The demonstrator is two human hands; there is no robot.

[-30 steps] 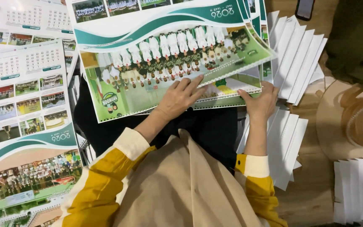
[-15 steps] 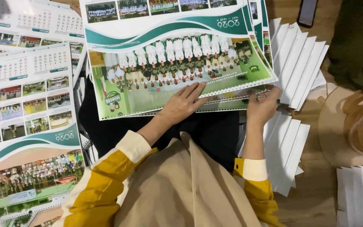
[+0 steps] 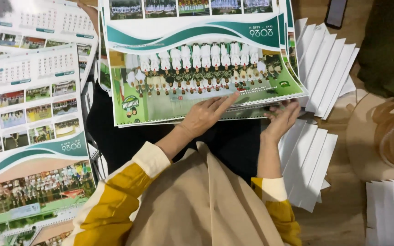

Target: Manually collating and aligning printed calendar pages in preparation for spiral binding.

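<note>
Along the left edge lies a spread of glossy printed calendar sheets (image 3: 28, 114) with small photo grids and teal wave bands, overlapping one another. Just right of them, across the person's dark lap, rests a stack of large glossy calendar sheets (image 3: 197, 59); the top one shows a green-framed group photograph of people in white.

The left hand (image 3: 206, 116) lies flat on the near edge of that top sheet, fingers spread and the index finger stretched toward the right, pressing down rather than gripping. The yellow and cream sleeve (image 3: 124, 191) runs back from it over a tan garment.

The right hand (image 3: 282, 119) sits at the stack's near right corner, palm turned up and fingers loosely curled beneath the sheet edges, seemingly lifting or supporting them; whether it pinches a sheet cannot be told.

Further right, fanned white paper strips (image 3: 318, 146) lie on the wooden surface (image 3: 338, 214). A woven round hat (image 3: 391, 136) sits at the far right, with more white strips (image 3: 391, 209) below it.
</note>
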